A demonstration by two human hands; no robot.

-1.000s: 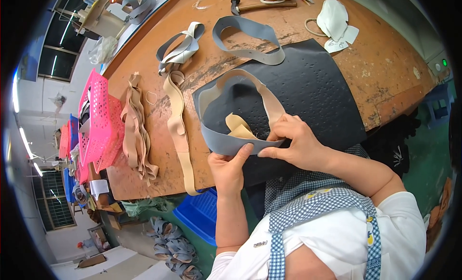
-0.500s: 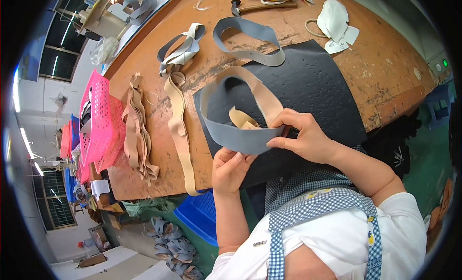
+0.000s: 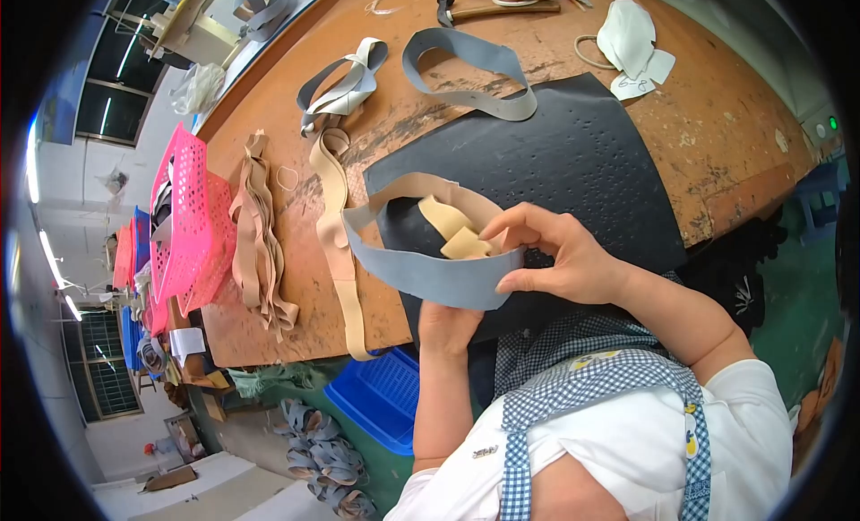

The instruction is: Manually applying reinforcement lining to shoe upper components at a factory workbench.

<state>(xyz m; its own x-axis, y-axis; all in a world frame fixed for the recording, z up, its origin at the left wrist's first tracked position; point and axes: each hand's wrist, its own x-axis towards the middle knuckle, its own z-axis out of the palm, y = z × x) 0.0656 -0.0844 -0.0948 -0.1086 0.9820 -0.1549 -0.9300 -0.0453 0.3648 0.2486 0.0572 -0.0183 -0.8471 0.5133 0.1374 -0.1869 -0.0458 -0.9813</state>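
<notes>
A looped band (image 3: 430,275), blue-grey outside and tan inside, stands on edge over the black perforated mat (image 3: 582,154). My right hand (image 3: 564,261) grips its right end, thumb outside and fingers inside the loop. My left hand (image 3: 451,327) is below the near side of the band, which hides its fingers. Inside the loop lies a folded cream strip (image 3: 443,218), close to my right fingertips. Beyond the mat's upper left edge rests another blue-grey loop (image 3: 475,51). Beside that is a twisted grey and white loop (image 3: 356,82).
Tan strips (image 3: 255,243) and a long cream strip (image 3: 336,234) lie on the worn wooden table (image 3: 305,328), left of the mat. A pink basket (image 3: 184,225) stands at the left edge. Far back are a hammer (image 3: 497,12) and a white mask (image 3: 624,39). Below sits a blue crate (image 3: 376,400).
The loop has tipped lower and towards me, and its far side has dropped. My left fingers have slipped out of sight behind it. More of the cream strip shows.
</notes>
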